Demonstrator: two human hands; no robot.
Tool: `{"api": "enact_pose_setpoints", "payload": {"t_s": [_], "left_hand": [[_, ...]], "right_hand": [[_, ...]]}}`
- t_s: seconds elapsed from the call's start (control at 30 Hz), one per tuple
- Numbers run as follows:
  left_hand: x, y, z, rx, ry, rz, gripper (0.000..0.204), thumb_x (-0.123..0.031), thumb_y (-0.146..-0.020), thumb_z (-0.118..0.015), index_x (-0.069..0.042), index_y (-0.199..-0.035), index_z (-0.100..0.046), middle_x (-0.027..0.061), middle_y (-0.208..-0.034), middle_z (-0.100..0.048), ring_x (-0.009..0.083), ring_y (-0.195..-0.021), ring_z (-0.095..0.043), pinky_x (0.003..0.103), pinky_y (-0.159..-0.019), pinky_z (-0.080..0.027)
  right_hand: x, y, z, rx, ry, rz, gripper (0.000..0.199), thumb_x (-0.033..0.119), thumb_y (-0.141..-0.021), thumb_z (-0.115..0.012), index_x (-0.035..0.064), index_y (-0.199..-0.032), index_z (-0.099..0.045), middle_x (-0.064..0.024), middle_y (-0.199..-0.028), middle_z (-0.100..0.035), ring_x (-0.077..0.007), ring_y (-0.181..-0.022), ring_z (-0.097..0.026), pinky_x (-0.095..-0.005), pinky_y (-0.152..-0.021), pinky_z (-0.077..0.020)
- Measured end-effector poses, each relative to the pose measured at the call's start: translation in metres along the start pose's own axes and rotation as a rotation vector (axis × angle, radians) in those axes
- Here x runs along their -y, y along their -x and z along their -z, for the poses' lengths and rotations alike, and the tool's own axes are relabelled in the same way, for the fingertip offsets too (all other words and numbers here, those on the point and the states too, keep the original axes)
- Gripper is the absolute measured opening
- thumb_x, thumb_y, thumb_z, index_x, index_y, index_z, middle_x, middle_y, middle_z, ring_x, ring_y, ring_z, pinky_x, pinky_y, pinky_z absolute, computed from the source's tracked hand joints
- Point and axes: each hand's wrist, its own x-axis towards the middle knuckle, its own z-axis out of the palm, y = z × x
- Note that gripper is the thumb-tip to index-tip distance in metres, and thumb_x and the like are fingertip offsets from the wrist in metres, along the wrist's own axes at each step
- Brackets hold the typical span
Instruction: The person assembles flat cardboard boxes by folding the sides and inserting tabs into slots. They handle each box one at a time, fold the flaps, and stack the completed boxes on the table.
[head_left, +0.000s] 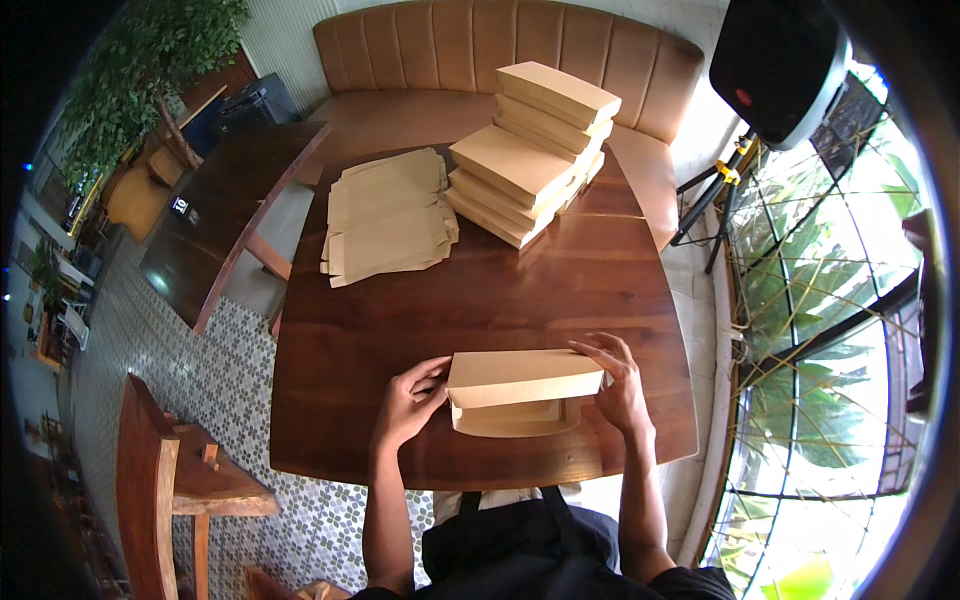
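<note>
A brown cardboard box (pixel 525 374) stands at the near side of the wooden table, its lid partly raised and its front gaping toward me. My left hand (pixel 412 402) grips its left end, fingers bent against the side. At the opposite end my right hand (pixel 618 384) holds the right side, with fingers over the top corner. Farther off on the left lies a pile of flat, unfolded cardboard blanks (pixel 385 215). Folded boxes of the same brown card rise in two stacks (pixel 515 165) at the far right of the table.
The dark wooden table (pixel 480 310) has a curved near edge. A brown padded bench (pixel 415 115) runs behind it. A second table (pixel 225 205) and a wooden chair (pixel 150 480) stand left. On the right are a black speaker (pixel 775 75) on a tripod and a window (pixel 810 330).
</note>
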Motion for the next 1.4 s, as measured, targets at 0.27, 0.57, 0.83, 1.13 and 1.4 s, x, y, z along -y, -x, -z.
{"api": "enact_pose_setpoints", "payload": {"t_s": [0.27,0.57,0.83,1.13,1.4], "left_hand": [[-0.017,0.006,-0.017,-0.175,0.271,0.267,0.087,-0.058,-0.100,-0.069,0.002,-0.157,-0.039,0.0247,-0.135,-0.065,0.0286,-0.125,-0.065,0.047,-0.101,-0.059],[-0.021,0.013,-0.025,-0.147,0.338,0.259,0.074,-0.049,-0.106,-0.063,0.001,-0.155,-0.042,0.0210,-0.143,-0.061,0.0305,-0.133,-0.060,0.047,-0.101,-0.059],[-0.027,0.013,-0.028,-0.152,0.340,0.297,0.074,-0.060,-0.109,-0.047,-0.001,-0.153,-0.048,0.0202,-0.142,-0.061,0.0338,-0.136,-0.059,0.047,-0.101,-0.057],[-0.036,0.016,-0.037,-0.133,0.216,0.270,0.077,-0.066,-0.107,-0.043,-0.012,-0.161,-0.039,0.0208,-0.156,-0.047,0.0424,-0.140,-0.053,0.054,-0.113,-0.046],[-0.041,0.016,-0.032,-0.061,0.318,0.186,0.066,-0.051,-0.108,-0.046,-0.018,-0.164,-0.036,0.0204,-0.160,-0.043,0.0409,-0.148,-0.043,0.059,-0.114,-0.042]], "right_hand": [[-0.001,0.008,0.001,0.110,-0.353,-0.208,0.053,-0.009,-0.091,-0.069,0.0032,-0.143,-0.065,-0.0134,-0.131,-0.069,-0.0240,-0.127,-0.066,-0.0342,-0.105,-0.0558],[-0.006,0.015,-0.002,0.125,-0.915,-0.296,0.055,0.032,-0.112,-0.049,-0.0021,-0.155,-0.048,-0.0164,-0.147,-0.061,-0.0242,-0.137,-0.058,-0.0392,-0.115,-0.0454],[0.006,0.011,-0.006,0.070,-0.805,-0.450,0.066,0.054,-0.112,-0.044,0.0051,-0.157,-0.044,-0.0139,-0.147,-0.061,-0.0231,-0.134,-0.057,-0.0449,-0.113,-0.0431],[0.021,0.005,-0.003,0.131,-0.774,-0.492,0.070,0.042,-0.105,-0.064,0.0052,-0.159,-0.038,-0.0134,-0.150,-0.055,-0.0240,-0.137,-0.051,-0.0440,-0.113,-0.0409],[0.003,0.005,-0.009,0.186,-1.015,-0.340,0.081,0.019,-0.094,-0.074,0.0023,-0.161,-0.032,-0.0182,-0.157,-0.048,-0.0285,-0.143,-0.048,-0.0412,-0.118,-0.0385]]}}
